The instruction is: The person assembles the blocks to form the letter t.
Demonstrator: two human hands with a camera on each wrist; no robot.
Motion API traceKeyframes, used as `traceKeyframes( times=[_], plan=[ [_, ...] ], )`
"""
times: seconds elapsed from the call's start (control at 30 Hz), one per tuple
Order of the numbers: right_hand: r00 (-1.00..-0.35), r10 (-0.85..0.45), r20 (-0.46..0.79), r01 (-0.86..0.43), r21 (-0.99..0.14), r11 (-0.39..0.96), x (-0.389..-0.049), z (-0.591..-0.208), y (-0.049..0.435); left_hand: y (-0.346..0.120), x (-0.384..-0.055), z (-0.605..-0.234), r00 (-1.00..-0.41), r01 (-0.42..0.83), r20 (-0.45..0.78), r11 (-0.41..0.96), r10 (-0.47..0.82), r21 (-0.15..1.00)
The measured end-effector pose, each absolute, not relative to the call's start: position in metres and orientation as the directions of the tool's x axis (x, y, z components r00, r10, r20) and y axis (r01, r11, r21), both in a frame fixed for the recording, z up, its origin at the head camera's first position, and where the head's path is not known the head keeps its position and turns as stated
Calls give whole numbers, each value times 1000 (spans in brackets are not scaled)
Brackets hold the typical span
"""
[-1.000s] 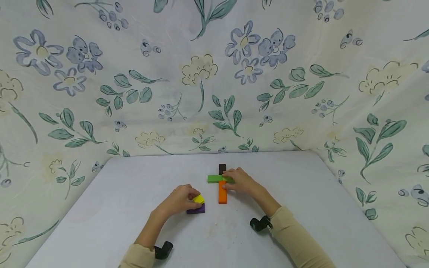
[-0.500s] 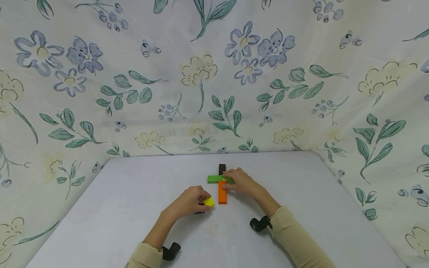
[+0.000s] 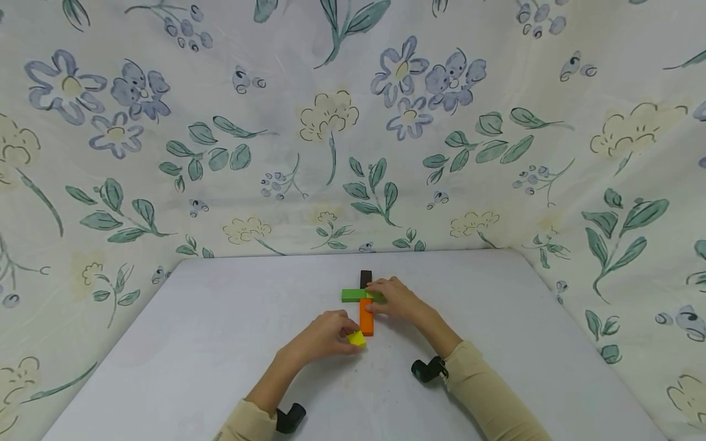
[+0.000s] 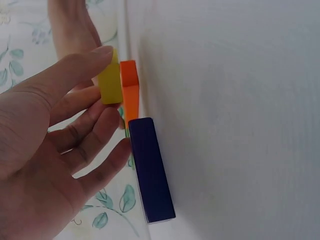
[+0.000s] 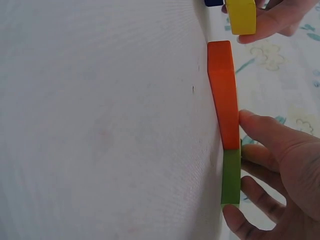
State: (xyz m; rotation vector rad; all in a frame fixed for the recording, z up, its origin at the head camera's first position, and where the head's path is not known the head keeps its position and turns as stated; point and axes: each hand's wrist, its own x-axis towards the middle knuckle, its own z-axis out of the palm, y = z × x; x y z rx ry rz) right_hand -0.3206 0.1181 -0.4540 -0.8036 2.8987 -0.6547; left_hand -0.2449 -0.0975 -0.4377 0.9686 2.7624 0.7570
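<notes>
My left hand [image 3: 326, 334] pinches a small yellow block [image 3: 357, 339] between thumb and fingers. In the left wrist view the yellow block [image 4: 111, 82] is held off the table, just short of the near end of the orange block [image 4: 131, 95]. My right hand [image 3: 394, 298] rests on the laid blocks, thumb on the orange block [image 3: 366, 318] and fingertips at the green block [image 3: 353, 296]. The green block lies crosswise, with a black block [image 3: 366, 278] beyond it. A dark purple block [image 4: 152, 170] lies below the left fingers; the hand hides it in the head view.
The white table [image 3: 231, 294] carries the blocks near its middle. A floral cloth [image 3: 331, 153] hangs behind and at both sides. Black wrist cameras [image 3: 290, 418] stick out from both sleeves.
My left hand has carried the yellow block rightward from above the purple block to the near end of the orange one. The right hand and the laid blocks have stayed put.
</notes>
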Motion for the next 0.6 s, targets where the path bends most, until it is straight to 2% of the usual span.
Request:
traceKeyframes(
  times=[0.23, 0.6],
  plan=[
    [-866, -497, 53, -469, -429, 772, -319, -453, 118, -92, -242, -436, -789, 553, 39, 679, 613, 483],
    [-851, -521, 66, -496, -425, 757, -319, -452, 119, -79, -236, -435, -752, 593, 48, 642, 658, 485]
  ],
)
